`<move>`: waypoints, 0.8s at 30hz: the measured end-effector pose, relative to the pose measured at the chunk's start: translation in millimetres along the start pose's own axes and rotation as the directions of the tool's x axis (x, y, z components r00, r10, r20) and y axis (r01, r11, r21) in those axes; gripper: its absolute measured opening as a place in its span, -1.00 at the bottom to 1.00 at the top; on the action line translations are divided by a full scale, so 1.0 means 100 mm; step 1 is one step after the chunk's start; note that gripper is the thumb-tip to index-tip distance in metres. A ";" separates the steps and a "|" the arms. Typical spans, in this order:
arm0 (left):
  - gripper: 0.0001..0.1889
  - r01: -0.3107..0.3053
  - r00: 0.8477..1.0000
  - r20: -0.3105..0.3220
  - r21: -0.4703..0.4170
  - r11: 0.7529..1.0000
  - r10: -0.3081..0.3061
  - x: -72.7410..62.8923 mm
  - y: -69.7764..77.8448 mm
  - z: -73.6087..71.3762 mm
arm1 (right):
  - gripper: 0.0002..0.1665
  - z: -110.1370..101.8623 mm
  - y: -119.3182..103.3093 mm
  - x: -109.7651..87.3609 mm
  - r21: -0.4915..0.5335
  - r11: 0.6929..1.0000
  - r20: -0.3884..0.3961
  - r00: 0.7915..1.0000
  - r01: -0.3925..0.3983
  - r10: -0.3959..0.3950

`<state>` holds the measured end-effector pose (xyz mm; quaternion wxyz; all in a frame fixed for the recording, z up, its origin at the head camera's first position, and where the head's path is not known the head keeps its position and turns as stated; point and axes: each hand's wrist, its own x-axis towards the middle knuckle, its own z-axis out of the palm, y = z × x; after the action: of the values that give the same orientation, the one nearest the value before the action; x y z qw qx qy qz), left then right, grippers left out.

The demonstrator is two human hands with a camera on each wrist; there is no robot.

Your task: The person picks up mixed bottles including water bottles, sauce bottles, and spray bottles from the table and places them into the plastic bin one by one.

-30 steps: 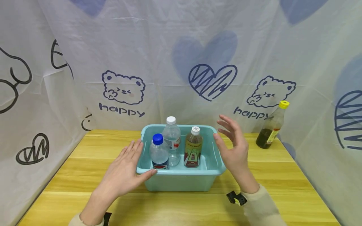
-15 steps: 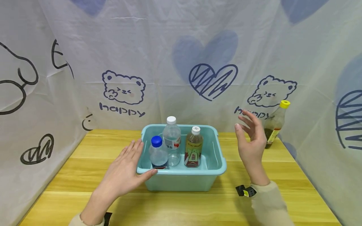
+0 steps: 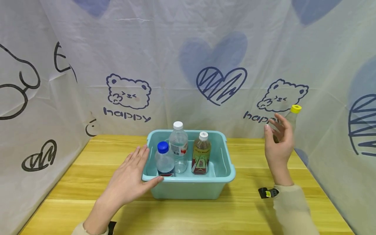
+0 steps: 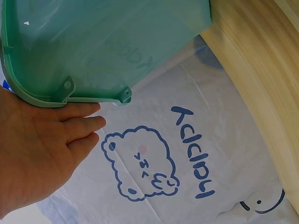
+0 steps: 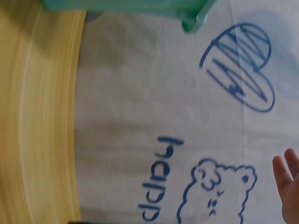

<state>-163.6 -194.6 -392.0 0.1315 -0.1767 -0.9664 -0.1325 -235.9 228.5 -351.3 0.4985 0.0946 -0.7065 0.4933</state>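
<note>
My left hand [image 3: 127,181] lies along the left rim of a turquoise plastic tub [image 3: 188,189], fingers straight and thumb over the front corner. In the left wrist view its fingers [image 4: 79,128] lie against the tub's rim. Raised at the right, my right hand [image 3: 280,143] has nothing in its loosely bent fingers. Behind it stands a yellow-capped bottle [image 3: 293,119], its lower part mostly hidden by the hand. Inside the tub stand a blue-capped clear bottle [image 3: 164,161], a taller white-capped clear bottle [image 3: 178,143] and a white-capped brown drink bottle [image 3: 201,155].
A wood-grain table [image 3: 188,215] carries the tub near its middle. White cloth [image 3: 176,49] printed with hearts and bears hangs behind and along both sides, close to the table's back edge.
My right hand has moved from beside the tub's right rim rightward to the yellow-capped bottle, now covering much of it. The left hand has stayed on the tub.
</note>
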 end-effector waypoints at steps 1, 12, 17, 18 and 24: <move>0.14 0.000 1.000 -0.001 0.000 1.000 0.000 0.00 0.00 0.00 | -0.50 -0.02 0.04 0.02 -0.013 1.000 -0.009 1.000 -0.012 0.011; 0.16 0.004 1.000 0.006 -0.002 1.000 -0.004 0.00 -0.01 0.03 | -0.44 -0.17 0.52 0.17 -0.124 0.988 -0.112 0.990 -0.097 0.083; 0.17 0.006 1.000 0.014 -0.004 1.000 -0.005 0.00 -0.02 0.04 | -0.36 -0.25 0.88 0.23 -0.139 0.982 -0.143 0.983 -0.132 0.112; 0.18 0.004 1.000 0.014 -0.002 1.000 -0.004 0.00 -0.02 0.04 | -0.34 -0.27 0.93 0.24 -0.138 0.980 -0.148 0.981 -0.147 0.126; 0.18 0.007 1.000 0.014 0.001 1.000 -0.007 0.00 -0.02 0.04 | -0.29 -0.33 1.14 0.31 -0.142 0.968 -0.169 0.969 -0.206 0.182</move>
<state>-165.3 -195.1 -395.9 0.1244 -0.1742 -0.9680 -0.1313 -301.7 322.2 -394.9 0.5069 -0.0536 -0.7087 0.4878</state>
